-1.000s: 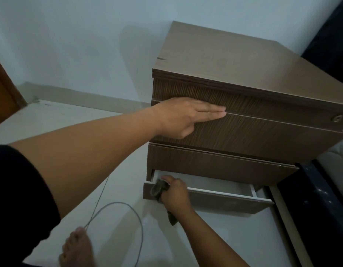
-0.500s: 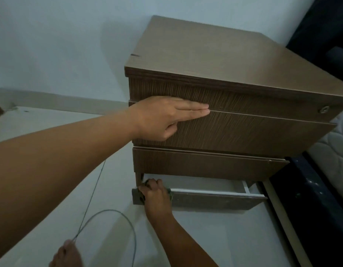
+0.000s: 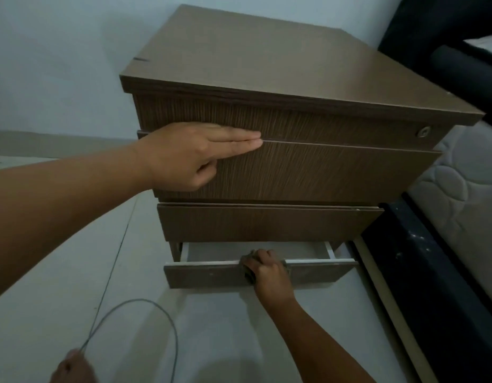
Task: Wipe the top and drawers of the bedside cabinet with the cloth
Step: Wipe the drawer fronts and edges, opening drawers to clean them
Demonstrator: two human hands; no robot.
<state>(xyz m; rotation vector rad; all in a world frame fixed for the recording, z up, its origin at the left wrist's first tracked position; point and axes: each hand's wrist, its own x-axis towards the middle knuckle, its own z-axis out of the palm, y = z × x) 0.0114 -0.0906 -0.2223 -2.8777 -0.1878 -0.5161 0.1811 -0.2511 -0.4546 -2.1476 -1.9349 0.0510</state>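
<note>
The right hand [image 3: 266, 272] is now sitting near the middle of the bottom drawer's [image 3: 211, 275] front edge, having slid rightward from its left end with the cloth [image 3: 249, 273]. The step in hand looks like wiping that open drawer's top edge; next it probably needs a steady drag on toward the right end. The right grip is curling over the edge, holding the bunched cloth. The left hand [image 3: 195, 156] is pressing flat, fingers straight, against the cabinet's [image 3: 266, 56] upper drawer fronts, bracing it.
</note>
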